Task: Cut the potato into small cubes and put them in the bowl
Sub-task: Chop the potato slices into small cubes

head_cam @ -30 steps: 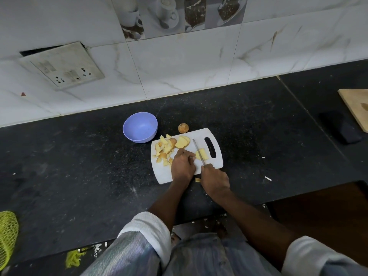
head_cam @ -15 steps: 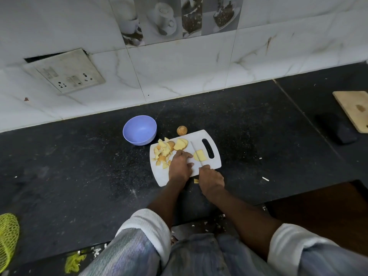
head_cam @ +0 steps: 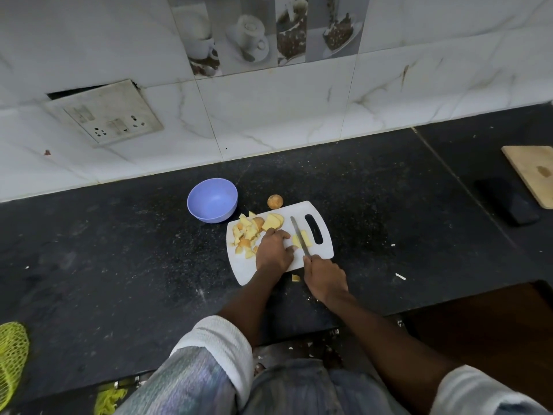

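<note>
- I stand at a dark speckled worktop (head_cam: 374, 205) under a pale marble-tiled wall, with a white cutting board (head_cam: 324, 250) in front of me.
- My right hand (head_cam: 324, 278) grips the knife (head_cam: 300, 236) by its handle; the blade lies across a pale potato slice (head_cam: 305, 238) near the board's handle slot.
- My left hand (head_cam: 273, 250) rests on the board just left of the blade, fingers curled, fingertips at the slice's near edge; whether they pinch it or only steady it I cannot tell.
- The cut potato pieces (head_cam: 247, 233) sit heaped on the board's left part, some with skin on, with two bigger slices (head_cam: 273, 221) behind them.
- Risk, as I judge it: my left fingertips are very close to the blade, so a slip on the wet slice could nick them.
- One piece (head_cam: 296, 277) lies off the board, on the worktop between my hands; more could roll off the crowded left edge.
- The blue bowl (head_cam: 209, 190) stands just beyond the board's far left corner and looks empty; nothing has gone into it yet.
- A small round potato end (head_cam: 275, 201) lies on the worktop at the board's far edge.
</note>
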